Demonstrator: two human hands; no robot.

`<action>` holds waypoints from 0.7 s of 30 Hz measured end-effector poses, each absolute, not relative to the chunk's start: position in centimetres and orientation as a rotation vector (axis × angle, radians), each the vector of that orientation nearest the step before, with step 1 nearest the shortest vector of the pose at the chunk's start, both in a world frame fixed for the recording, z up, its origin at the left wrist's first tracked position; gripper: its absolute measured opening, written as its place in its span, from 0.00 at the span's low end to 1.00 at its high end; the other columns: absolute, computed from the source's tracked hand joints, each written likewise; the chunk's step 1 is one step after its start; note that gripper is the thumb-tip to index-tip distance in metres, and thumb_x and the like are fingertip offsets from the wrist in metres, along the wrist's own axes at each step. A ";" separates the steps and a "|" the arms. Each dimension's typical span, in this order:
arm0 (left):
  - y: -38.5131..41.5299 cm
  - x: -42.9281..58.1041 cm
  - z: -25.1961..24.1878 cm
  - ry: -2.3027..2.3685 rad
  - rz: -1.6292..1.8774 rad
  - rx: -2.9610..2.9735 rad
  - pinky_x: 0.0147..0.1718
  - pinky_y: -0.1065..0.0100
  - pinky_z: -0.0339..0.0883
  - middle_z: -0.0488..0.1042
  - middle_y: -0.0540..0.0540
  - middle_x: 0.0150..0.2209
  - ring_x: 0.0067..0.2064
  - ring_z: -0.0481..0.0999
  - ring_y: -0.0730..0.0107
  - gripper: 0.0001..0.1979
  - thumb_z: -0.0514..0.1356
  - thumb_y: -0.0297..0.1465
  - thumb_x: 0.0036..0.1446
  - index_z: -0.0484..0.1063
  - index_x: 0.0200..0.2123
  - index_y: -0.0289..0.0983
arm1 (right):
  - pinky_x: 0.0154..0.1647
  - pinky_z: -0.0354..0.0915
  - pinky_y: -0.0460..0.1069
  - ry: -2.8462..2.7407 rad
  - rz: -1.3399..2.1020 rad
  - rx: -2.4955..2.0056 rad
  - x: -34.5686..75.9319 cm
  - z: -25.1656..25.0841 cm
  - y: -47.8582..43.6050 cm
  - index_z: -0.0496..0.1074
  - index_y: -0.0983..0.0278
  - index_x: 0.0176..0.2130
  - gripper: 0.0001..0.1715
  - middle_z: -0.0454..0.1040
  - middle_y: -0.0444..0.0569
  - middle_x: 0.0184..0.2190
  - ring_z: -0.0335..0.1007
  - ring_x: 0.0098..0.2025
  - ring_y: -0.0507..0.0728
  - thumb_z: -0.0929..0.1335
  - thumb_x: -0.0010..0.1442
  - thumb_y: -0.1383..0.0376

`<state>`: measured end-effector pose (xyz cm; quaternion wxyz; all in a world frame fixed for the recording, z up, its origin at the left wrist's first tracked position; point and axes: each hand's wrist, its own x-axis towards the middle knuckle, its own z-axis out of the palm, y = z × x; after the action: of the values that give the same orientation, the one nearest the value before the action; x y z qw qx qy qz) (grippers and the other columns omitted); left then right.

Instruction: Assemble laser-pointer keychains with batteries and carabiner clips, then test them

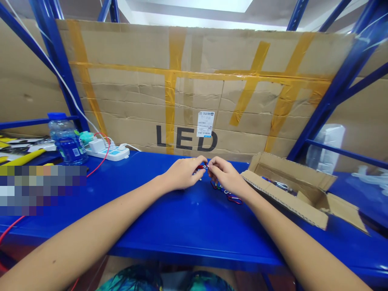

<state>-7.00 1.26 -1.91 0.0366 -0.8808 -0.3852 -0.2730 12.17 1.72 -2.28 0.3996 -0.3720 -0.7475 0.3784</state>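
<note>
Over the middle of the blue table, my two hands meet fingertip to fingertip. My left hand [185, 173] is closed in a pinch on a small red carabiner [200, 166]. Against its silver end, my right hand [226, 174] pinches a small blue-and-silver carabiner [207, 167], partly hidden by the fingers. Below the right hand, a string of several small carabiners [235, 199] in red, blue, green and silver lies on the table top. Whether that string joins the piece in my fingers is hidden behind the hand.
An open cardboard box [291, 202] with metal pieces inside stands to the right. At the left are a blue-capped bottle [68, 139], a white power strip [113, 153] and a red cable [103, 159]. A large taped cardboard carton [136, 105] walls off the back, between blue rack posts [330, 93].
</note>
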 end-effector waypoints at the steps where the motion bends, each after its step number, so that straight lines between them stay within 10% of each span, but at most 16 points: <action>1: 1.3 -6.9 -2.0 -1.163 -0.850 -2.708 0.37 0.63 0.67 0.78 0.45 0.42 0.41 0.77 0.59 0.11 0.53 0.31 0.63 0.66 0.49 0.39 | 0.22 0.60 0.46 -1.891 0.991 -0.934 12.0 -2.4 1.7 0.61 0.61 0.32 0.05 0.66 0.40 0.23 0.61 0.21 0.50 0.62 0.61 0.63; 15: 1.8 -6.7 -2.6 -1.154 -1.000 -2.691 0.34 0.66 0.65 0.78 0.45 0.35 0.36 0.76 0.64 0.06 0.53 0.24 0.59 0.69 0.36 0.36 | 0.16 0.54 0.46 -1.823 1.065 -0.817 12.1 -3.2 2.4 0.59 0.60 0.30 0.10 0.61 0.35 0.17 0.56 0.14 0.49 0.65 0.60 0.60; 21: 1.6 -6.4 -2.4 -1.222 -1.118 -2.784 0.36 0.64 0.66 0.77 0.45 0.36 0.37 0.75 0.63 0.03 0.55 0.28 0.60 0.68 0.38 0.38 | 0.24 0.55 0.47 -1.967 0.543 -0.936 12.3 -3.3 2.4 0.63 0.61 0.30 0.06 0.66 0.40 0.21 0.60 0.22 0.51 0.63 0.60 0.64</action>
<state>-6.45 1.60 -2.41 -0.0487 -0.8584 -0.3768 -0.3446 12.33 2.36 -3.28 0.4334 -0.3757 -0.7897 0.2179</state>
